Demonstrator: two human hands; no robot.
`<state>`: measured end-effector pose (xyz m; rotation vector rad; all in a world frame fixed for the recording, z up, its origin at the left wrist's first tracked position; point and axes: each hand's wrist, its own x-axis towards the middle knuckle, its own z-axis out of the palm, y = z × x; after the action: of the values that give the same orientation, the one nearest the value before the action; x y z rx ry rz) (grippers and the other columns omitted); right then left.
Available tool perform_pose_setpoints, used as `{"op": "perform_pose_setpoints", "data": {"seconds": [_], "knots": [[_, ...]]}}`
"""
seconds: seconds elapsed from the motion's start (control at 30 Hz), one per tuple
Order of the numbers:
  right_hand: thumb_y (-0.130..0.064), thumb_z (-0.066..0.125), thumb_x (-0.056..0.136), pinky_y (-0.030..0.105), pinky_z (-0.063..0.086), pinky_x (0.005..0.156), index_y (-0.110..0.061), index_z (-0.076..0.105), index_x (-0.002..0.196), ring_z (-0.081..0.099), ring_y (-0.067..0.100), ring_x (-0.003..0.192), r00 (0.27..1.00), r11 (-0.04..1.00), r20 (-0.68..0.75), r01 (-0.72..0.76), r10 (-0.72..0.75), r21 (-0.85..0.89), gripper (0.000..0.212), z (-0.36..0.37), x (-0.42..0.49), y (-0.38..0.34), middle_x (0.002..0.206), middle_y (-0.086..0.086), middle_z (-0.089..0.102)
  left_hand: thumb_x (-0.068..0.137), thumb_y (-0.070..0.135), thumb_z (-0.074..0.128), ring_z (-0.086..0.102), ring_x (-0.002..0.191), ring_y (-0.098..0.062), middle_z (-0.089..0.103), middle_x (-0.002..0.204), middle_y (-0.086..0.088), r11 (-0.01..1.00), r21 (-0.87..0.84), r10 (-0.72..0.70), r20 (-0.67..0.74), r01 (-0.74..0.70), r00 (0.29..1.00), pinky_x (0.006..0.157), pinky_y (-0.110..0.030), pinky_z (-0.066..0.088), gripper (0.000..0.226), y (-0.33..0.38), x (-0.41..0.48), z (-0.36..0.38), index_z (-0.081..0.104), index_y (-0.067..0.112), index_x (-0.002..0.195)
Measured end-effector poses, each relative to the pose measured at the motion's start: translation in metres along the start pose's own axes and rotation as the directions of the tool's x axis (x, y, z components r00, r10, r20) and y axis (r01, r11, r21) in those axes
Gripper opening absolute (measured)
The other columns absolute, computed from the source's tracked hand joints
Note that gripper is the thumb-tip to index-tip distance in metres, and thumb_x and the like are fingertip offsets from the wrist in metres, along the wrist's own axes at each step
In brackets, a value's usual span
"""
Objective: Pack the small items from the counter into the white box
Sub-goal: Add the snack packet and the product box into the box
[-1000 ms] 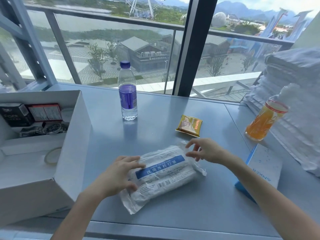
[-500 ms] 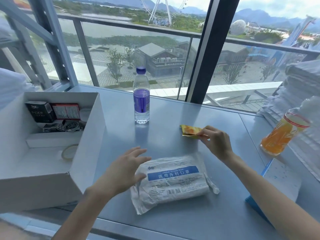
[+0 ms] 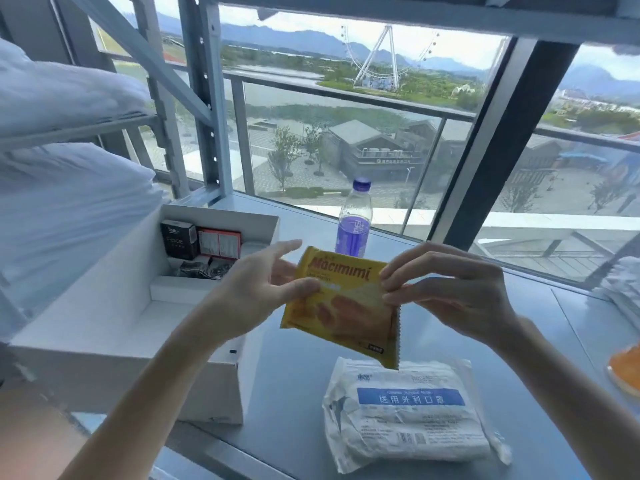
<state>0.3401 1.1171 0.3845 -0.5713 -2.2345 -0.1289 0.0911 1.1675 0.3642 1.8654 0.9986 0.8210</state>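
A yellow Macimimi snack packet (image 3: 343, 306) is held in the air above the worktop (image 3: 294, 375), just right of the open white box (image 3: 114, 317), the left hand (image 3: 256, 289) pinching its left edge between thumb and fingers and the right hand (image 3: 446, 292) nipping its right edge. A surgical mask pack (image 3: 408, 414) lies below. Gripped only by its slick edges, the packet could slip and drop short of the box.

I stand at a grey metal counter (image 3: 277, 393) set against a wall of window glass (image 3: 381, 150), high above a plaza, with a Ferris wheel (image 3: 377, 57) at 12 o'clock. A steel rack (image 3: 204, 98) at 10 o'clock carries white bedding (image 3: 69, 202). Folded white towels (image 3: 620, 289) are stacked at 3 o'clock. It looks like a hotel linen store.
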Motion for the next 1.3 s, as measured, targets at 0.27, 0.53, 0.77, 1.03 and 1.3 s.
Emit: {"op": "perform_pose_setpoints", "data": {"seconds": [0.27, 0.53, 0.77, 1.03, 1.3], "knots": [[-0.019, 0.06, 0.087, 0.034, 0.051, 0.089, -0.013, 0.072, 0.099, 0.057, 0.016, 0.113, 0.943, 0.948, 0.148, -0.311, 0.298, 0.073, 0.018, 0.045, 0.052, 0.016, 0.118, 0.001, 0.061, 0.053, 0.035, 0.075, 0.068, 0.076, -0.012, 0.072, 0.085, 0.003, 0.99, -0.138, -0.052, -0.3, 0.011, 0.953, 0.064, -0.022, 0.052, 0.044, -0.026, -0.013, -0.064, 0.065, 0.018, 0.093], [-0.018, 0.074, 0.077, 0.008, 0.048, 0.07, -0.017, 0.068, 0.108, 0.062, 0.004, 0.077, 0.842, 0.878, 0.253, -0.47, 0.477, -0.089, 0.031, 0.125, 0.151, 0.028, 0.097, -0.005, 0.065, 0.064, 0.026, 0.08, 0.067, 0.074, -0.013, 0.07, 0.077, 0.009, 1.0, 0.007, -0.018, -0.489, 0.024, 0.872, 0.067, -0.024, 0.051, 0.023, -0.061, -0.008, -0.136, 0.065, 0.023, 0.08], [-0.011, 0.073, 0.075, 0.031, 0.054, 0.076, -0.014, 0.073, 0.092, 0.065, 0.014, 0.077, 0.686, 0.74, 0.277, -0.625, 0.672, -0.248, 0.017, 0.19, 0.181, 0.083, 0.091, 0.001, 0.071, 0.088, 0.026, 0.061, 0.036, 0.131, -0.02, 0.045, 0.14, -0.007, 0.758, 0.597, -0.084, -0.309, 0.262, 0.948, 0.099, -0.025, 0.026, 0.054, -0.101, -0.023, -0.154, 0.042, 0.01, 0.136], [-0.009, 0.07, 0.075, 0.041, 0.054, 0.076, -0.008, 0.069, 0.081, 0.063, 0.025, 0.08, 0.527, 0.616, 0.341, -0.747, 0.778, -0.249, 0.006, 0.259, 0.176, 0.115, 0.086, 0.008, 0.067, 0.096, 0.039, 0.043, -0.006, 0.143, -0.009, 0.019, 0.154, 0.009, 0.658, 0.731, -0.081, -0.169, 0.18, 0.982, 0.112, -0.021, -0.005, 0.056, -0.113, -0.026, -0.15, 0.026, 0.02, 0.146], [-0.024, 0.066, 0.082, 0.037, 0.051, 0.07, -0.018, 0.07, 0.093, 0.059, 0.021, 0.079, 0.66, 0.721, 0.318, -0.526, 0.681, -0.452, 0.013, 0.269, 0.173, 0.117, 0.094, -0.001, 0.065, 0.097, 0.039, 0.042, -0.003, 0.141, -0.002, 0.019, 0.153, 0.016, 0.744, 0.64, -0.094, -0.183, 0.191, 0.979, 0.108, -0.017, -0.003, 0.048, -0.099, -0.032, -0.155, 0.031, 0.031, 0.144]]}}
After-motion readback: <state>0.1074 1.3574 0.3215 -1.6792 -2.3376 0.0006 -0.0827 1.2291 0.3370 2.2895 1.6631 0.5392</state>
